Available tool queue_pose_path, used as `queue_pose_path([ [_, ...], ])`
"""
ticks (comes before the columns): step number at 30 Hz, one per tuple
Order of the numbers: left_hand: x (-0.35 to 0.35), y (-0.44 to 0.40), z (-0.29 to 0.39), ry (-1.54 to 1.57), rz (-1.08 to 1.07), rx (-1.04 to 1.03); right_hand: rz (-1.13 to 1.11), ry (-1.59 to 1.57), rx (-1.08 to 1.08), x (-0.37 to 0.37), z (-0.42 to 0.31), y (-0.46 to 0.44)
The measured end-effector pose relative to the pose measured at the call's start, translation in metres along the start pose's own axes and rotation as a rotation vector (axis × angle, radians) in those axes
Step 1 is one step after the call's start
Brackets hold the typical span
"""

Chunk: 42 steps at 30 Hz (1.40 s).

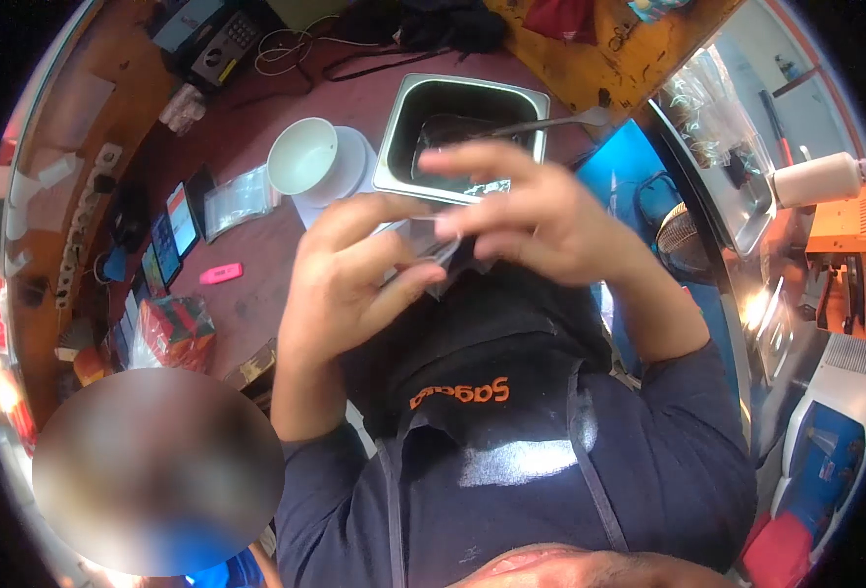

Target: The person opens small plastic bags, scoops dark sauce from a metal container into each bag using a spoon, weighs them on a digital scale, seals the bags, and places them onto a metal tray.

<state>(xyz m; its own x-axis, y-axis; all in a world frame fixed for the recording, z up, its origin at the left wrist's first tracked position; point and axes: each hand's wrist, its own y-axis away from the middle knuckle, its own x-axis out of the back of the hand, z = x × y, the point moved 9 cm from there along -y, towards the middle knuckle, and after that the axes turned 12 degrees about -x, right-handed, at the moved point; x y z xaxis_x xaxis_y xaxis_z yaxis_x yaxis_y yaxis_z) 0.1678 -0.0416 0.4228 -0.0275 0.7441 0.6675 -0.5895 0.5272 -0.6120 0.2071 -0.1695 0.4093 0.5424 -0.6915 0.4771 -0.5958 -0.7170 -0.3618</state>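
Observation:
My left hand (359, 269) pinches a small clear plastic bag (438, 250) between thumb and fingers, in front of my chest. My right hand (550, 216) is at the bag's other side, its fingers spread and slightly blurred. One right fingertip reaches the bag's edge; whether it grips there is hard to see. Just beyond my hands stands a steel container (386, 162) with dark contents, and a spoon (550, 122) lies across its rim. Left of it a white bowl (302, 157) sits on a white kitchen scale (359, 162).
On the dark red table are clear plastic bags (237, 201), a pink highlighter (221, 274), and phones (180, 218). A black box with a keypad (227, 49) stands at the far left. A person, blurred, is at the lower left. On the right is a steel tray (746, 211).

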Motion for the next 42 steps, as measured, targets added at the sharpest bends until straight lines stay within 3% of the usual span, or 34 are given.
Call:
queue_pose_path([
  [3,0.021,-0.007,-0.006,-0.035,0.087,-0.013,0.285,0.348,-0.147,0.055,0.032,-0.01],
  [4,0.029,-0.011,-0.008,-0.038,0.115,-0.022,0.273,0.597,-0.212,0.064,0.045,-0.015],
  [9,0.052,-0.036,-0.027,-0.11,0.185,-0.062,0.017,1.074,-0.546,0.067,0.094,-0.022],
  [13,0.057,-0.049,-0.045,-0.081,0.251,-0.048,-0.126,1.111,-0.692,0.064,0.1,-0.021],
  [16,0.054,-0.052,-0.071,0.007,0.309,0.082,-0.175,1.076,-0.681,0.064,0.103,-0.02],
  [18,0.046,-0.052,-0.086,0.059,0.304,0.09,-0.054,0.993,-0.449,0.064,0.071,-0.024],
  [19,0.043,-0.053,-0.09,0.137,0.347,0.096,-0.058,0.997,-0.458,0.063,0.071,-0.021],
  [20,0.041,-0.052,-0.094,0.215,0.39,0.104,0.013,1.06,-0.398,0.065,0.063,-0.022],
  [21,0.034,-0.05,-0.101,0.211,0.296,0.137,0.085,1.123,-0.333,0.067,0.054,-0.023],
  [24,0.021,-0.048,-0.11,0.331,0.259,0.103,0.128,1.308,-0.209,0.05,0.052,-0.025],
  [28,0.007,-0.041,-0.123,0.486,0.272,0.158,-0.009,1.298,-0.186,0.021,0.069,-0.023],
  [32,0.002,-0.038,-0.124,0.58,0.317,0.172,-0.124,1.074,-0.339,0.017,0.084,-0.017],
  [34,0.008,-0.038,-0.126,0.615,0.405,0.14,-0.059,0.804,-0.471,0.028,0.087,-0.014],
  [38,0.012,-0.038,-0.134,0.617,0.419,0.177,-0.013,0.597,-0.556,0.044,0.097,-0.002],
  [40,0.012,-0.037,-0.139,0.63,0.431,0.171,0.092,0.347,-0.743,0.056,0.108,0.01],
  [42,0.01,-0.036,-0.141,0.644,0.447,0.163,0.137,0.22,-0.783,0.059,0.114,0.019],
])
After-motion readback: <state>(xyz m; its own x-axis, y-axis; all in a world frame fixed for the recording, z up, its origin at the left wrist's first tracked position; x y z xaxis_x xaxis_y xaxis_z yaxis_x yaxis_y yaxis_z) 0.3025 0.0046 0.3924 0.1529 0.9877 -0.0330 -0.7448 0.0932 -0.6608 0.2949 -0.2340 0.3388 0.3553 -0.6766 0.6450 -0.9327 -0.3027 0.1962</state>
